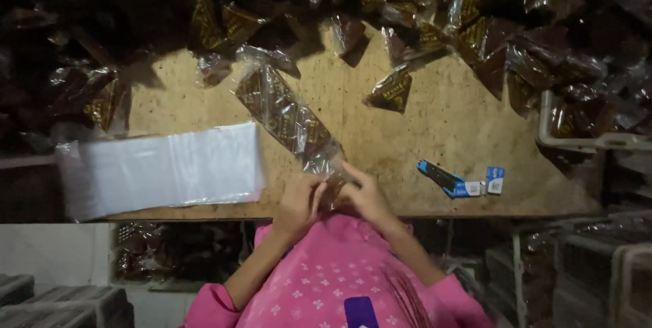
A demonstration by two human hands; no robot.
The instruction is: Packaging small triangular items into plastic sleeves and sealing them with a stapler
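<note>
Across the far edge of the bench lies a heap of brown packets; a stack of clear bags sits at its near left corner. At the near edge, the left hand and right hand pinch the end of a long filled bag, which slants away leftward. A blue cutter lies near the right.

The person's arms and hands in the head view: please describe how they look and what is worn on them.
Both arms wear bright pink sleeves pushed up toward the elbows, leaving the forearms bare. The left hand and the right hand are bare, without gloves; no rings or watch can be made out. The same pink garment carries small white flower-like marks.
</note>
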